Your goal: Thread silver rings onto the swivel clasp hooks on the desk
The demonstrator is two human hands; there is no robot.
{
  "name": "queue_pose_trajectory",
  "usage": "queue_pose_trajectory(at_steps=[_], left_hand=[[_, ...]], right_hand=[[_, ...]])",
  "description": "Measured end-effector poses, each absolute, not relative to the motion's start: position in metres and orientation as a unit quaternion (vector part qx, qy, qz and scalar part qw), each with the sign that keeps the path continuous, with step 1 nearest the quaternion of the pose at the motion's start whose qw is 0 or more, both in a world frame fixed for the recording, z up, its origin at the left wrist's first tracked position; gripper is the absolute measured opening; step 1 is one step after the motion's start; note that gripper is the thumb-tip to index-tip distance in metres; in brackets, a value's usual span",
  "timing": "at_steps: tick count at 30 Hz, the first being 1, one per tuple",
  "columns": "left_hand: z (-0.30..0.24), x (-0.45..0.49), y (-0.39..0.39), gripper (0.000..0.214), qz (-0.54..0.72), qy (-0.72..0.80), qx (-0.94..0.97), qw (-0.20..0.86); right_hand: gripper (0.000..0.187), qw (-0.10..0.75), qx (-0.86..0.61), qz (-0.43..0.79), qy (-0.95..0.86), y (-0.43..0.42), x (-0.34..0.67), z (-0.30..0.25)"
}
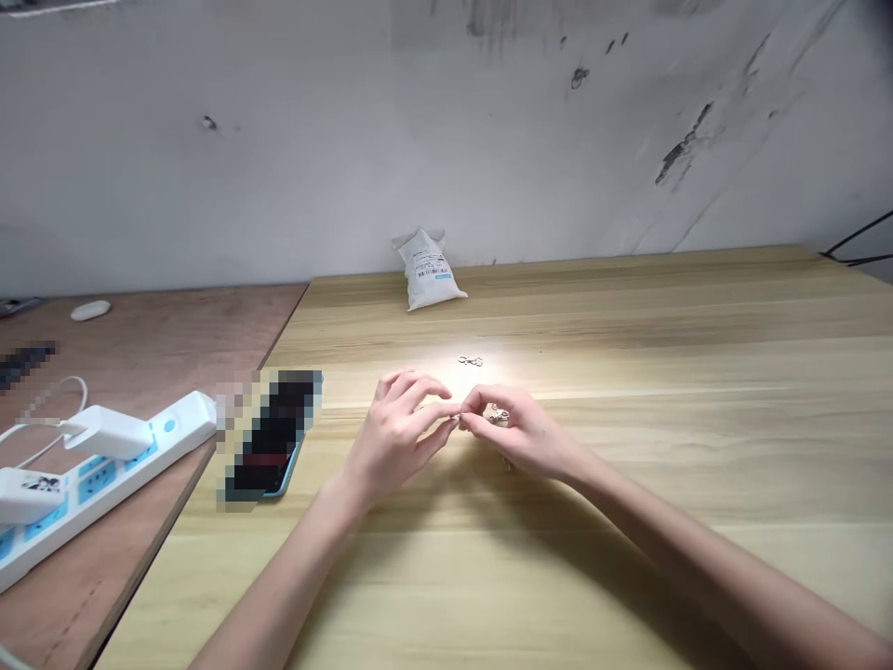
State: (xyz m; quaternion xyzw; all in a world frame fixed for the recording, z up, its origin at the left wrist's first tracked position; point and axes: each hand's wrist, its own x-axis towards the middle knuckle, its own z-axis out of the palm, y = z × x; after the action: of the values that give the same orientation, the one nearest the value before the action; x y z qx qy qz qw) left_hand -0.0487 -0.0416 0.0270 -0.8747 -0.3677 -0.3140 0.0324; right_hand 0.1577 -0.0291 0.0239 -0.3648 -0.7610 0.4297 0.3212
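My left hand (401, 423) pinches thumb against index finger, its other fingers spread above. My right hand (520, 430) meets it tip to tip, also in a pinch. A tiny bit of something (459, 418) shows between the fingertips, too small to name. Silvery metal clasp parts (499, 415) show inside the curl of my right hand, partly hidden by its fingers. Just beyond the hands, a small metal swivel clasp (471, 361) lies on the wooden table (662, 372) in a bright patch of light.
A white parcel bag (431, 274) with a printed label stands near the wall. Left of my hands lies a phone (272, 437), partly pixelated. A white power strip (104, 484) with plugged-in chargers rests on the browner table (181, 326) at the left.
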Motion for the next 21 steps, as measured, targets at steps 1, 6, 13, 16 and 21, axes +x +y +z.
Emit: queue_pose_trajectory(at_steps=[1, 6, 13, 16, 21], left_hand=[[0.028, -0.046, -0.044, 0.012, -0.324, -0.357, -0.876, 0.032], [0.032, -0.04, -0.049, 0.009, -0.35, -0.353, -0.866, -0.046], [0.028, -0.04, -0.049, 0.008, -0.363, -0.386, -0.821, -0.214], [0.023, -0.037, -0.051, 0.007, -0.37, -0.385, -0.791, -0.297], [0.019, -0.035, -0.052, 0.005, -0.377, -0.38, -0.771, -0.346]], right_hand=[[0.018, 0.326, -0.379, 0.472, -0.726, -0.036, 0.158, 0.024], [0.02, 0.356, -0.376, 0.572, -0.636, -0.053, 0.161, 0.017], [0.024, 0.358, -0.368, 0.584, -0.628, -0.056, 0.163, 0.014], [0.026, 0.365, -0.359, 0.611, -0.604, -0.056, 0.165, 0.013], [0.028, 0.369, -0.346, 0.635, -0.583, -0.055, 0.166, 0.01]])
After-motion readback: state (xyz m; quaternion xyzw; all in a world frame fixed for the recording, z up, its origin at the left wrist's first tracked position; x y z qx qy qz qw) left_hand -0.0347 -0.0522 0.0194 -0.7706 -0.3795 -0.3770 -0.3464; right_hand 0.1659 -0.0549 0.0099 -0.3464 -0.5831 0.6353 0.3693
